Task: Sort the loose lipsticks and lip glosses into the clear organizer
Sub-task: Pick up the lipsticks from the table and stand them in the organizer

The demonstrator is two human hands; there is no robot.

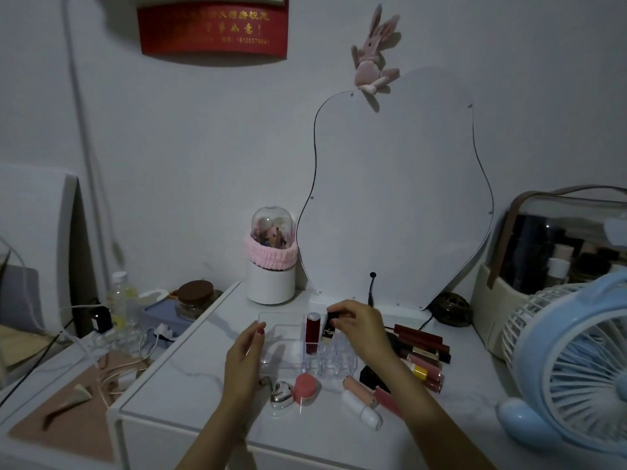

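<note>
The clear organizer [281, 359] sits mid-table in the head view. A dark red lipstick [312, 332] stands upright in one of its slots. My right hand [361, 325] is shut on a black lipstick [328, 329] and holds it upright over the slot beside the red one. My left hand [246, 351] rests against the organizer's left side, fingers apart. Several loose lipsticks and lip glosses [424, 351] lie in a pile to the right of the organizer. A pink tube [359, 390] and a white tube [363, 408] lie in front.
A pink-lidded jar [306, 388] and a small shiny case [281, 395] lie in front of the organizer. A blue fan [573, 361] stands at the right, a cosmetics box [559, 259] behind it. A wavy mirror [397, 198] and a domed brush holder [271, 259] stand at the back.
</note>
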